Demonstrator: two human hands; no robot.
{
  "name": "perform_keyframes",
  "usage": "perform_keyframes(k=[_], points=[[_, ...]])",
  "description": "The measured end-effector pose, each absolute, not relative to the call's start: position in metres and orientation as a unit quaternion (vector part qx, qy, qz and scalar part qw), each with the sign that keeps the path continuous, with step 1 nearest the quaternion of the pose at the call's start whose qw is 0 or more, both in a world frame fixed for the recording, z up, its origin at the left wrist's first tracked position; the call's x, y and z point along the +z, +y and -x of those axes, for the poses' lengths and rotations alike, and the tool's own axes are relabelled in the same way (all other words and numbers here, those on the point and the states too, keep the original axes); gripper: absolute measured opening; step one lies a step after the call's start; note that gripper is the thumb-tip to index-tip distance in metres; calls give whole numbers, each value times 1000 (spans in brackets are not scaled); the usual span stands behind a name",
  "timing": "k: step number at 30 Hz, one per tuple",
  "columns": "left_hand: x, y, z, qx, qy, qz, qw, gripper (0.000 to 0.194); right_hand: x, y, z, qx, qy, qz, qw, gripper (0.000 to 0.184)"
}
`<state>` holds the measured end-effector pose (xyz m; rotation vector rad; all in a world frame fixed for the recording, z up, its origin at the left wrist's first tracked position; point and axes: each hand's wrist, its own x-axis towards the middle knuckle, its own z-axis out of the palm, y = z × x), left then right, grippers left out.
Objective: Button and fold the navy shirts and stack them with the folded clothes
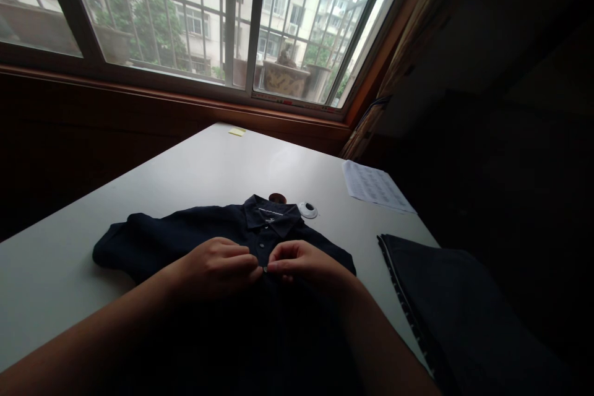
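In the head view, a person's two bare hands are meeting over a navy shirt (185, 227), which is lying front up on a white desk (158, 195), directly beneath them. The left hand (223, 267) is curling nearly closed, its fingertips gripping the shirt front. The right hand (304, 262) is pinching the same spot from the other side, thumb and forefinger coming together. A small button (265, 270) is showing between the two sets of fingertips; darkness is hiding how much cloth each hand is holding. An upper button (262, 245) is sitting just beyond them, and the collar (253, 215) is pointing away from the hands. One sleeve (114, 247) is spreading out to the left of the left hand.

Just past the collar, a brown round object (277, 197) and a white disc (307, 210) with a dark centre are resting. Farther ahead, a small yellow-edged note (237, 132) is lying. Printed paper (378, 185) is lying beyond the right hand, and dark folded cloth (445, 303) is resting to its right. Past the desk, a barred window (244, 21) is letting in daylight.
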<state>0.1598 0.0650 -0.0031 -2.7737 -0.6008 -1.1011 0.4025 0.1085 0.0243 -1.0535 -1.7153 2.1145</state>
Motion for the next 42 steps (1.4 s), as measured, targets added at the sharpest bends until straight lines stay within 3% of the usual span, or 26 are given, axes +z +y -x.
perform_keyframes(k=[42], points=[[4, 60, -161, -370, -193, 906, 66, 10, 22, 107, -403, 693, -616, 355, 119, 40]])
